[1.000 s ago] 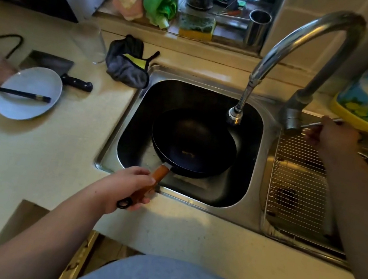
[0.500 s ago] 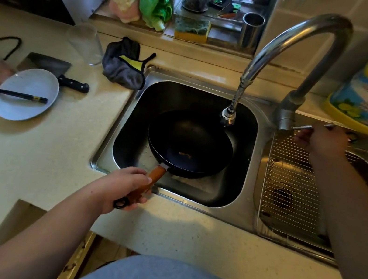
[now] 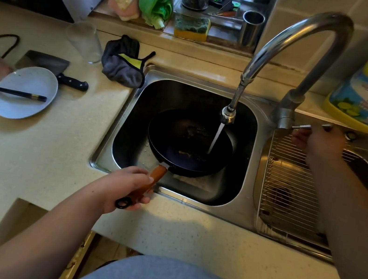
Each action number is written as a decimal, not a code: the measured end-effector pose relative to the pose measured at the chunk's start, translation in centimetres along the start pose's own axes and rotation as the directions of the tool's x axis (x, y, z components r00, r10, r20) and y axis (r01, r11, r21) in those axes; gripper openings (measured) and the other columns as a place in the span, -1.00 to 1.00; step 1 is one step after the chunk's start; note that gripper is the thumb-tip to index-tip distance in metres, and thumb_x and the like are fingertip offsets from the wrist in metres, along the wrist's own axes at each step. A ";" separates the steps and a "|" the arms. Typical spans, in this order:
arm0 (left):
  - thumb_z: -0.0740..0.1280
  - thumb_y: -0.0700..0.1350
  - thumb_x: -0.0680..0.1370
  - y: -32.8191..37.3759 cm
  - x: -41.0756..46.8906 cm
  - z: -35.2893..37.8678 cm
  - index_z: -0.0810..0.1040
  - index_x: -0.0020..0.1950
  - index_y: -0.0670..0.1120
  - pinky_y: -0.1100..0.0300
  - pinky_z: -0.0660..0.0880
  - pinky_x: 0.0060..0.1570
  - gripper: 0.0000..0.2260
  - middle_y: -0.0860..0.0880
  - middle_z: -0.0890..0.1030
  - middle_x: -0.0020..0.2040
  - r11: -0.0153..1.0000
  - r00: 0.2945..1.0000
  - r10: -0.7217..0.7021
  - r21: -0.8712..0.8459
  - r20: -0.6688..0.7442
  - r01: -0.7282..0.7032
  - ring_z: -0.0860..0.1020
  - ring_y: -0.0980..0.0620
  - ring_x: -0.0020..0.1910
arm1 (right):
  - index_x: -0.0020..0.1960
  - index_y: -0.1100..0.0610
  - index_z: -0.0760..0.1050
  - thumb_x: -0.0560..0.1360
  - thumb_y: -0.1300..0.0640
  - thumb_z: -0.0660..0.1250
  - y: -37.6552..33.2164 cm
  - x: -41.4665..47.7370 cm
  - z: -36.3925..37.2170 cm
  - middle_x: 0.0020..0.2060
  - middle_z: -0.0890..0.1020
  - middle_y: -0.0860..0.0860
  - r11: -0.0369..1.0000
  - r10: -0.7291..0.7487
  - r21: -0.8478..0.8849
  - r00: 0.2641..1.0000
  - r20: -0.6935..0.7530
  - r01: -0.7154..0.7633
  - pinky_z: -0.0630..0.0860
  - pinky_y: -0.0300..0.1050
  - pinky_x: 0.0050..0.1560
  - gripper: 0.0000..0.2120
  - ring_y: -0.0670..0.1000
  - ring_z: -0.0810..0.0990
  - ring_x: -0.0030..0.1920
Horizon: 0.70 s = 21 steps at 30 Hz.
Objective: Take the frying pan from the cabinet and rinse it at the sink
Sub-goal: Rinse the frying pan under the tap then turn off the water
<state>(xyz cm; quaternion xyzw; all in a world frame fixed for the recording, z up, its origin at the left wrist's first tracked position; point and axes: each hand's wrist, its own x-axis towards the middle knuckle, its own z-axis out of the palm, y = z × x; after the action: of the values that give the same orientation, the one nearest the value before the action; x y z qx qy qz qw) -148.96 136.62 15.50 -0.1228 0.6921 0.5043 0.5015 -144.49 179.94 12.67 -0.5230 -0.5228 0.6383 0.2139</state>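
We've got the pale countertop (image 3: 26, 160) wrapped around a double steel sink (image 3: 253, 151), and down in the left basin sits our frying pan (image 3: 189, 145), dark and round, its bowl low inside the tub with the orange handle (image 3: 155, 178) poking up over the near rim. The tall curved faucet (image 3: 295, 33) arcs over it, and water (image 3: 215, 138) is running, a thin stream landing on the right side of the pan's floor. Our left hand (image 3: 127, 188) is wrapped tight around that handle, fingers closed, the black hanging loop sticking out below the palm. Our right hand (image 3: 320, 143) sits at the faucet lever (image 3: 308, 126), fingers curled about it from beneath, though how firmly we can't quite tell. There's a speck of residue on the pan floor, so the rinse looks barely begun. Now the risks: open that lever too far and the stream likely bounces off the shallow pan onto the counter and us. Tilt the pan carelessly and a wet handle could slip, knocking it against the basin wall.
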 end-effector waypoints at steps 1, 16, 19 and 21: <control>0.36 -0.13 0.57 0.0 0.0 0.0 0.43 0.39 -0.07 0.15 0.59 -0.29 -0.62 -0.28 0.62 0.13 1.000 1.000 -0.002 -0.003 -0.002 0.002 0.67 -0.05 -0.19 | 0.18 0.08 0.44 0.62 0.12 0.26 0.0 -0.2 0.0 -0.06 0.69 0.11 1.000 0.004 0.014 1.000 0.005 -0.004 0.70 -0.04 -0.11 -0.85 -0.02 0.73 -0.20; 0.29 -0.13 0.61 1.2 1.6 5.2 0.54 0.16 -0.26 0.19 0.61 -0.31 -0.77 -0.27 0.69 -0.04 0.998 0.994 -0.064 -0.010 0.086 0.065 0.66 -0.07 -0.21 | 0.13 0.29 0.55 0.60 -0.17 0.21 8.2 -24.6 4.1 -0.22 0.70 0.18 0.715 0.696 -0.598 0.454 0.556 -0.363 0.63 -0.11 -0.35 -0.50 0.08 0.73 -0.27; 0.31 -0.11 0.59 0.6 2.8 6.7 0.55 -0.09 -0.16 0.25 0.50 -0.44 -0.87 -0.04 0.56 -0.40 0.997 0.996 -0.071 0.026 0.055 0.070 0.51 0.08 -0.45 | 0.01 0.20 0.56 0.62 -0.01 0.23 7.9 -25.9 5.0 -0.30 0.62 0.15 0.685 0.704 -0.418 0.395 0.590 -0.597 0.61 -0.15 -0.40 -0.72 0.04 0.64 -0.35; 0.31 -0.10 0.59 0.5 3.6 7.7 0.52 -0.18 -0.14 0.30 0.42 -0.57 -0.83 0.00 0.48 -0.51 0.995 0.997 -0.071 0.068 0.038 0.068 0.43 0.12 -0.61 | -0.14 0.22 0.51 0.62 0.14 0.21 7.6 -25.6 5.6 -0.43 0.53 0.09 0.629 0.725 -0.283 0.415 0.550 -0.724 0.55 -0.22 -0.51 -0.78 -0.03 0.52 -0.43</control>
<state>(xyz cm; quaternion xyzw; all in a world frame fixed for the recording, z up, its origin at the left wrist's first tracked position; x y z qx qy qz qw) -146.61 144.38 12.99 -0.1199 0.6934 0.4656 0.5367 -138.14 153.71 16.70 -0.4561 -0.2849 0.7999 -0.2665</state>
